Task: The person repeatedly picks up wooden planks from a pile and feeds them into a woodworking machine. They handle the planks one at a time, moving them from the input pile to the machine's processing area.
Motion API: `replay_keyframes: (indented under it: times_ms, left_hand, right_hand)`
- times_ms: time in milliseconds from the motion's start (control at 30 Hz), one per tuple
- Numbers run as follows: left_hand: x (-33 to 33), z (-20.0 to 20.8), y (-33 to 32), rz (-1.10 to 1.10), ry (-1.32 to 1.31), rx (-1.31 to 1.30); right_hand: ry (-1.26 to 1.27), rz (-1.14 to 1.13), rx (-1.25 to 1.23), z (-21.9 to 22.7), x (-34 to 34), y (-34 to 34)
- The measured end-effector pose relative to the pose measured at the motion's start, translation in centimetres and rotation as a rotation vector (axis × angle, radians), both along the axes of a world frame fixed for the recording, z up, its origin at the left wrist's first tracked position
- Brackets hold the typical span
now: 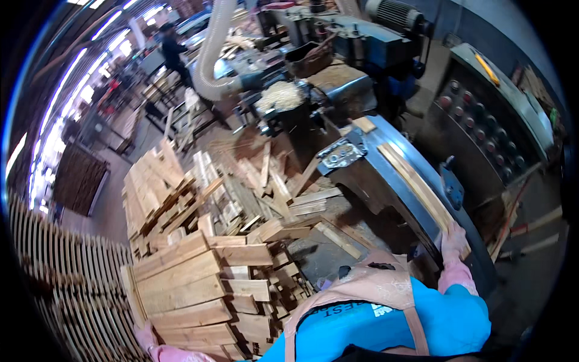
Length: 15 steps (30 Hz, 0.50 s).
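Note:
My right hand (453,241) grips the near end of a long, narrow wooden strip (416,181), which lies along the metal bed of a woodworking machine (392,175). Out to the lower left, my left hand (145,336) is closed around the near end of a wooden board (133,295). That board lies against the ends of a stack of planks (181,283). Pink sleeves cover both forearms. A short wood piece (364,124) rests at the far end of the bed.
Cut offcuts (265,175) litter the floor between the stack and the machine. A pale flexible duct (211,54) hangs beyond. At the right stands a control cabinet (476,120) with several buttons. Slatted wood (72,277) fills the left side. Another person (173,51) stands far back.

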State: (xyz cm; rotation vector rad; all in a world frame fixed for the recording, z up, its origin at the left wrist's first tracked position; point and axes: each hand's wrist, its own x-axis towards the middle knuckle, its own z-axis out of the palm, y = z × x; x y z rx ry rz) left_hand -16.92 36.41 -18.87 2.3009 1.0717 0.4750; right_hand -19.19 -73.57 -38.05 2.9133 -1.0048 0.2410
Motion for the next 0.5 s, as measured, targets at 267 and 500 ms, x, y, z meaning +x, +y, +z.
replay_keyframes:
  times_ms: [267, 500]
  left_hand:
    - [10.8, 6.8, -11.5, -0.185, 0.012, 0.203]
    - [21.5, 17.0, -29.4, -0.463, -0.431, -0.093]
  right_hand:
    - [-0.089, 0.206, -0.066, -4.0, 21.9, 0.2]
    - [-0.147, 0.228, -0.051, -6.4, 34.8, 1.4]
